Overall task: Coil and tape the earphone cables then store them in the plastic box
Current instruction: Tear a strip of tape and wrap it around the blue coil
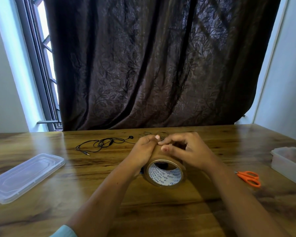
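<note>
**2 hands hold the tape roll, earphones wait behind**

A bit of light blue sleeve [65, 232] shows at the very bottom, on the left arm. Both bare arms reach out over the brown wooden table [161, 216].

In the middle, the 2 hands hold a brown tape roll [164, 174] with a white printed ring inside. Its round hole faces the camera. The left hand [143, 149] wraps around the left side of the roll, with its fingers curled and its thumb up on top. The right hand [188, 152] curls over the top and right side, and its fingertips [161, 143] press on the tape next to the left thumb. I cannot tell if the roll sits on the table or is lifted a little.

To the left lies a flat clear plastic lid [24, 177]. To the right lie small orange scissors [249, 178], and just past them, at the right edge, stands the clear plastic box [290, 162], open on top. What is in it is too blurry to tell.

Farther back, left of the hands, the thin black earphone cable [101, 143] lies loose and tangled on the table, well apart from the box. Its plug points toward the camera.

Just behind the hands are some thin loops [154, 133], too small to name.

Behind the table hangs a dark brown curtain [152, 65] with a leaf pattern. A window [44, 65] shows at its left.
</note>
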Tool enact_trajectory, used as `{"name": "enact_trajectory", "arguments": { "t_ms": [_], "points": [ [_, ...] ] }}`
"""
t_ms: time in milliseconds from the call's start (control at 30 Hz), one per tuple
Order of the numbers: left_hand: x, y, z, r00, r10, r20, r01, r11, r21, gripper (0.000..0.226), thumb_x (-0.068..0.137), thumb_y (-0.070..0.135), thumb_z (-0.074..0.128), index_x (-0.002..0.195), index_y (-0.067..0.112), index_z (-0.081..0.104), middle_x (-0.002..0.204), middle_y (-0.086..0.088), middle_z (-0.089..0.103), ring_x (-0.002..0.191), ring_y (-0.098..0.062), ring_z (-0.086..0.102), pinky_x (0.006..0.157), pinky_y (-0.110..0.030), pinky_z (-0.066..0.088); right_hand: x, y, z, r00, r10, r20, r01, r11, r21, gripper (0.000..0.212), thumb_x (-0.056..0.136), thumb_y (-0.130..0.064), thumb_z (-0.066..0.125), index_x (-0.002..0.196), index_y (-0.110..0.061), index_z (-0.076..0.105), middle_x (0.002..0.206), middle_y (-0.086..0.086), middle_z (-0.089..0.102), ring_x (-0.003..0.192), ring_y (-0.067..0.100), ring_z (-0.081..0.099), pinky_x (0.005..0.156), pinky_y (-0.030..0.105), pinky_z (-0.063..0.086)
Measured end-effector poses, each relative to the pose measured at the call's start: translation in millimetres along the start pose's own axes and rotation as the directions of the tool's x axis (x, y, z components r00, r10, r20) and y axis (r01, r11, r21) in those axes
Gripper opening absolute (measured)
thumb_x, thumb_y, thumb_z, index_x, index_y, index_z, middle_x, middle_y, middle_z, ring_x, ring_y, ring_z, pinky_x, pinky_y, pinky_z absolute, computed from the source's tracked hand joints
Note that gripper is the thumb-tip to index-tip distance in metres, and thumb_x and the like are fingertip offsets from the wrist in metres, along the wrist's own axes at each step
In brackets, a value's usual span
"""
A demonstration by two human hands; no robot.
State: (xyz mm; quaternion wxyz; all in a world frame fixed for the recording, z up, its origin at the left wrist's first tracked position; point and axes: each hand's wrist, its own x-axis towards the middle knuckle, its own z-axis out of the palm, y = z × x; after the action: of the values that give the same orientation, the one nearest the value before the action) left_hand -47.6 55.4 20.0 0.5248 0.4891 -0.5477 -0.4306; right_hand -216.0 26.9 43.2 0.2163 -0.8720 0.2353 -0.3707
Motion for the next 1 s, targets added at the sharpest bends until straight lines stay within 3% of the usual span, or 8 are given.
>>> {"name": "enact_trajectory", "arguments": {
  "t_ms": [100, 167, 300, 433, 567, 700, 833, 1000],
  "points": [
    [0.4, 0.8, 3.0, 1.000, 0.010, -0.015, -0.009, 0.999, 0.044, 0.034, 0.100, 0.034, 0.044, 0.098, 0.005, 0.061, 0.068, -0.004, 0.059, 0.054, -0.013, 0.054, 0.052, -0.024, 0.044, 1.1, 0.4, -4.1, 0.999, 0.011, -0.050, -0.011, 1.000, -0.010, 0.016, 0.089, -0.032, 0.063, 0.089, -0.021, 0.075, 0.081, -0.006, 0.072, 0.072, 0.011, 0.065, 0.061, 0.035, 0.054],
    [1.2, 1.0, 3.2, 1.000, 0.016, -0.024, -0.015, 0.997, 0.072, 0.035, 0.100, 0.035, 0.043, 0.097, 0.005, 0.061, 0.069, -0.005, 0.058, 0.055, -0.014, 0.053, 0.053, -0.025, 0.044, 0.9, 1.1, -6.9, 0.999, 0.024, -0.040, -0.025, 1.000, -0.018, 0.011, 0.089, -0.023, 0.064, 0.089, -0.025, 0.075, 0.083, -0.010, 0.071, 0.075, 0.008, 0.065, 0.062, 0.030, 0.054],
    [0.5, 5.3, 5.2, 0.998, 0.055, -0.025, -0.050, 0.987, 0.155, 0.034, 0.101, 0.031, 0.041, 0.093, 0.005, 0.062, 0.067, -0.002, 0.055, 0.054, -0.010, 0.049, 0.052, -0.023, 0.041, 3.9, -4.1, -13.8, 0.996, 0.077, 0.052, -0.072, 0.994, -0.086, 0.015, 0.089, -0.018, 0.065, 0.089, -0.031, 0.072, 0.091, -0.016, 0.070, 0.088, -0.001, 0.064, 0.076, 0.032, 0.057],
    [-0.7, 7.6, 11.3, 0.996, 0.092, -0.013, -0.086, 0.970, 0.227, 0.035, 0.101, 0.027, 0.042, 0.092, 0.000, 0.062, 0.071, -0.008, 0.051, 0.056, -0.014, 0.044, 0.054, -0.028, 0.035, 13.6, -16.4, -26.3, 0.977, 0.126, 0.170, -0.088, 0.972, -0.216, 0.010, 0.088, -0.017, 0.066, 0.091, -0.024, 0.073, 0.084, -0.022, 0.068, 0.087, -0.013, 0.060, 0.075, 0.011, 0.048],
    [-0.4, 5.4, 7.8, 0.996, 0.087, 0.006, -0.086, 0.977, 0.194, 0.031, 0.102, 0.020, 0.039, 0.081, 0.015, 0.061, 0.063, 0.001, 0.054, 0.052, -0.009, 0.046, 0.052, -0.023, 0.037, 21.9, -19.6, -20.2, 0.967, 0.144, 0.212, -0.065, 0.938, -0.340, 0.011, 0.091, -0.018, 0.061, 0.094, -0.023, 0.071, 0.084, -0.029, 0.058, 0.085, -0.015, 0.055, 0.071, 0.003, 0.041],
    [0.0, 3.3, 6.1, 0.997, 0.074, -0.001, -0.073, 0.984, 0.160, 0.033, 0.102, 0.017, 0.037, 0.080, 0.016, 0.062, 0.063, 0.001, 0.056, 0.051, -0.008, 0.048, 0.051, -0.021, 0.039, 23.8, -19.5, -11.4, 0.970, 0.127, 0.210, -0.031, 0.912, -0.409, 0.012, 0.094, -0.017, 0.056, 0.093, -0.022, 0.067, 0.094, -0.011, 0.066, 0.089, 0.002, 0.059, 0.078, 0.022, 0.048],
    [0.7, 2.2, 6.0, 0.999, 0.053, -0.009, -0.052, 0.988, 0.148, 0.033, 0.102, 0.019, 0.037, 0.081, 0.016, 0.062, 0.064, 0.000, 0.057, 0.053, -0.009, 0.050, 0.054, -0.023, 0.041, 17.1, -10.4, -4.0, 0.980, 0.055, 0.191, 0.016, 0.935, -0.354, 0.016, 0.097, -0.020, 0.050, 0.086, -0.029, 0.054, 0.099, -0.009, 0.064, 0.095, 0.008, 0.059, 0.083, 0.033, 0.049],
    [0.8, 2.5, 6.6, 0.999, 0.038, -0.024, -0.035, 0.990, 0.140, 0.030, 0.102, 0.022, 0.040, 0.083, 0.015, 0.062, 0.065, -0.001, 0.056, 0.054, -0.009, 0.049, 0.056, -0.024, 0.040, 11.5, 0.0, -1.7, 0.990, 0.021, 0.140, 0.016, 0.965, -0.263, 0.014, 0.099, -0.027, 0.044, 0.089, -0.034, 0.051, 0.098, -0.019, 0.045, 0.094, -0.005, 0.049, 0.081, 0.012, 0.040]
  ]
}}
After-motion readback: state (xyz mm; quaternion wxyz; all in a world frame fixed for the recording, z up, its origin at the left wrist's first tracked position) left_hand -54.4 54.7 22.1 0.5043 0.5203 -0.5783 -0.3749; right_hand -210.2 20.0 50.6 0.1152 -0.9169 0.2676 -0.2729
